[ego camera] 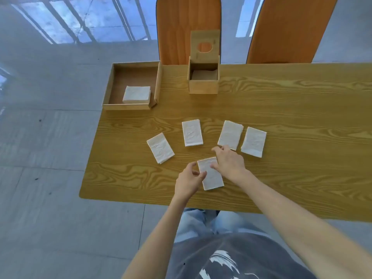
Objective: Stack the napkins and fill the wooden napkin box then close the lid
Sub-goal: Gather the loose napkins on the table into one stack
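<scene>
Left hand (188,181): forearm bare, reaching forward, fingers curled, thumb and fingertips touching the left edge of the nearest napkin (211,175). Right hand (229,162): forearm bare, palm down, fingers spread, resting on the same napkin's far right corner.

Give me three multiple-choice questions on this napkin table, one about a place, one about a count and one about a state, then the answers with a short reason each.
1. Where does the square napkin stack lie?
A. in the open wooden tray
B. inside the napkin box
C. on a chair

2. How many folded napkins lie flat on the bare table?
A. three
B. five
C. seven

3. How is the lid of the wooden napkin box?
A. shut
B. lying flat on the table
C. standing open

Answers:
1 A, the stack sits in the tray's near right corner.
2 B, four lie in an arc and a fifth, the nearest napkin, lies between the left hand and right hand.
3 C, the lid with its round hole stands upright behind the open box.
</scene>
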Tool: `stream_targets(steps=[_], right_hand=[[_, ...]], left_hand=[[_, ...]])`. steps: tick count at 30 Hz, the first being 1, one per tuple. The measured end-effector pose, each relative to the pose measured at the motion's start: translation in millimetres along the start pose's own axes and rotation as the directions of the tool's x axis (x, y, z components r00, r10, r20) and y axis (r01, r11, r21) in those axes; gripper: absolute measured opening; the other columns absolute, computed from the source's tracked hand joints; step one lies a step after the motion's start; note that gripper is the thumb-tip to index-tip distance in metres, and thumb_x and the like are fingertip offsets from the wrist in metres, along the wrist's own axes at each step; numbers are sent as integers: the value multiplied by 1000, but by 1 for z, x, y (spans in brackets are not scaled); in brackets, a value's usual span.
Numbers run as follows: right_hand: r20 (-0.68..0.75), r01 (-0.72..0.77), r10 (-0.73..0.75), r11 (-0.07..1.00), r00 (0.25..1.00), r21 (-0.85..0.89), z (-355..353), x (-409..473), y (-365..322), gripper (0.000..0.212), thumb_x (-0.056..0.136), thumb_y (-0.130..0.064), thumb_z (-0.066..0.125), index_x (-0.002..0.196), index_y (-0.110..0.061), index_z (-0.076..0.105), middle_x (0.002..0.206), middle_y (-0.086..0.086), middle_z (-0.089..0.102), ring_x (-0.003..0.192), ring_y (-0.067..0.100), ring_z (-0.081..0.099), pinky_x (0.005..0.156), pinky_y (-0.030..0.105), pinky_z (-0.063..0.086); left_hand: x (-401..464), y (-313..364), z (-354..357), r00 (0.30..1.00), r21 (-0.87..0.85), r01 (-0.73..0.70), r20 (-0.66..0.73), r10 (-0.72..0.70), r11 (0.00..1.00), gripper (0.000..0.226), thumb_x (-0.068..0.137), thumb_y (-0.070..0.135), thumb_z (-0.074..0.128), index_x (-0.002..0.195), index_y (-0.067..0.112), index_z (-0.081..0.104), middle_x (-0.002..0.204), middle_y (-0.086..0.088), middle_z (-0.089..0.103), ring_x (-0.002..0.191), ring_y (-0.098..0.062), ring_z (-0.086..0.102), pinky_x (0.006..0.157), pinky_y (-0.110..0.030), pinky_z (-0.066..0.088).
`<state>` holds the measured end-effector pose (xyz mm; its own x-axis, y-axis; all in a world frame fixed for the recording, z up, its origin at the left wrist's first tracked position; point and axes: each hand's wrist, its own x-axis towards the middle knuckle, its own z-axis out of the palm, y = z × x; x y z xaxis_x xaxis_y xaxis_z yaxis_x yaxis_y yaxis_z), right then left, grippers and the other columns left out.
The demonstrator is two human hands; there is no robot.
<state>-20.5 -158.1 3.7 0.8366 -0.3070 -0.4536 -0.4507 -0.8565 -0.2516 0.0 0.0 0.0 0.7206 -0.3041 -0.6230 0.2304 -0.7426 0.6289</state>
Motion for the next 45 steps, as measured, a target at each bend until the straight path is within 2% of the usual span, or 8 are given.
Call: stream_targets(steps=[5, 14, 18, 25, 30, 34, 38, 45], right_hand=[[29, -46, 46, 999, 999, -10, 5, 2, -1, 43, 90, -35, 66, 128, -20, 53, 126, 9, 50, 108, 26, 60, 79, 36, 50], [-44, -6, 8, 999, 999, 42, 9, 5, 1, 20, 88, -26, 70, 104, -20, 59, 108, 3, 57, 102, 22, 57, 70, 32, 45], [-15, -7, 9, 996, 1000, 87, 8, 9, 1, 18, 90, -26, 65, 108, -24, 61, 107, 0, 67, 103, 20, 62, 74, 34, 49], [32, 27, -36, 970, 999, 241, 0, 21, -4, 20, 92, -30, 62, 107, -22, 72, 109, -1, 70, 103, 19, 62, 76, 32, 48], [75, 121, -176, 876, 982, 467, -18, 39, -27, 14, 91, -27, 66, 100, -19, 72, 90, -3, 67, 86, 16, 62, 74, 31, 51], [55, 172, -247, 802, 968, 572, -30, 55, -52, 10, 90, -22, 69, 97, -15, 71, 85, -5, 64, 82, 13, 60, 70, 24, 46], [63, 180, -291, 734, 955, 655, -38, 70, -78, 14, 91, -17, 68, 104, -13, 69, 93, 1, 68, 91, 20, 66, 78, 38, 59], [146, 115, -279, 738, 949, 665, -31, 100, -117, 22, 90, -16, 70, 110, -6, 69, 103, 11, 72, 98, 26, 68, 77, 41, 60]], left_hand=[[0, -1, 4, 1000, -54, 10, -3, -10, 999, 54, 91, 41, 63, 140, 23, 49, 103, 7, 66, 94, -10, 62, 81, -29, 49], [8, 0, -2, 999, -45, 34, -10, -35, 998, 51, 92, 40, 63, 139, 23, 51, 109, 3, 69, 101, -13, 62, 91, -35, 50], [12, -3, -12, 998, -48, 62, -29, -64, 997, 51, 92, 42, 62, 139, 24, 51, 106, 4, 69, 104, -15, 63, 93, -38, 51], [24, -6, -49, 916, -61, 77, -390, -95, 995, 36, 93, 41, 60, 126, 25, 61, 98, 9, 67, 87, -11, 64, 73, -31, 49], [39, -12, -78, 830, -160, 88, -535, -162, 983, 40, 92, 34, 63, 129, 21, 57, 112, 2, 66, 96, -15, 64, 84, -39, 54], [51, -21, -93, 823, -315, 121, -498, -272, 941, 47, 92, 33, 66, 134, 19, 52, 120, -2, 64, 101, -19, 61, 92, -44, 53], [60, -27, -103, 853, -506, 116, -390, -347, 855, 41, 96, 36, 57, 134, 19, 53, 120, -5, 66, 102, -20, 65, 93, -42, 54], [68, -39, -112, 869, -592, 117, -328, -371, 797, 35, 96, 30, 57, 129, 18, 59, 120, -7, 68, 109, -24, 66, 97, -48, 53]])
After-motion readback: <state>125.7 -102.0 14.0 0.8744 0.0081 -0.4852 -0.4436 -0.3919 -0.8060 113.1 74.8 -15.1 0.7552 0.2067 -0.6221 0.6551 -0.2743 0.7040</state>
